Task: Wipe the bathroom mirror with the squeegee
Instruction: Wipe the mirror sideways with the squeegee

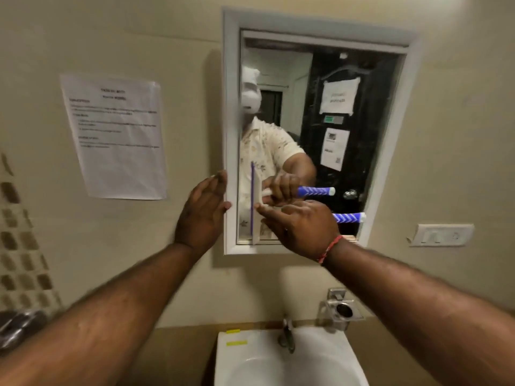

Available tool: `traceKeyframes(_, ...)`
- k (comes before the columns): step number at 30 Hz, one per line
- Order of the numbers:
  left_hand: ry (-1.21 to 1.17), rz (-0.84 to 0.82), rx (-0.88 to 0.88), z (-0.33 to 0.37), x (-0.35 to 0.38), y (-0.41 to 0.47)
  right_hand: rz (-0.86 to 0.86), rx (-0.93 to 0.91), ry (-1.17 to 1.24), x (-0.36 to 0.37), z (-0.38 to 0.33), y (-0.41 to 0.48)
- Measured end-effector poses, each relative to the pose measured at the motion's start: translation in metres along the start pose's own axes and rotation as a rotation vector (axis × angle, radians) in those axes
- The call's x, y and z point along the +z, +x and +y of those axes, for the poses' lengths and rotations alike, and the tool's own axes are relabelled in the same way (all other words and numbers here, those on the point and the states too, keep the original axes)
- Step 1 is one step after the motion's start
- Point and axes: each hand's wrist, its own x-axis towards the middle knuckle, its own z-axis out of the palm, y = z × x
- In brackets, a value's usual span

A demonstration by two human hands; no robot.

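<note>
The light, rigid squeegee [281, 215] lies blade-upright against the mirror's [320, 135] lower left, right hand [301, 227] fingers clamped round its grippy blue-white handle, the best hold, while the left hand [202, 213] hovers, fingers apart.

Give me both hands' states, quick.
Left hand: open, holding nothing, fingers by the mirror frame.
Right hand: closed on the squeegee, blade upright against the mirror.
</note>
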Motion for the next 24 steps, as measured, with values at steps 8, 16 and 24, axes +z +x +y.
traceKeyframes(8, -0.012, -0.048, 0.141, -0.02, -0.002, -0.001, 0.072, -0.02, 0.003, 0.02, 0.001, 0.0)
traceKeyframes(16, -0.008, -0.058, 0.148, -0.023, -0.002, -0.006, 0.043, -0.029, -0.013, 0.033, -0.015, 0.009)
traceKeyframes(24, -0.016, -0.076, 0.129, -0.021, -0.004, -0.012, -0.008, -0.011, -0.016, 0.031, -0.016, 0.009)
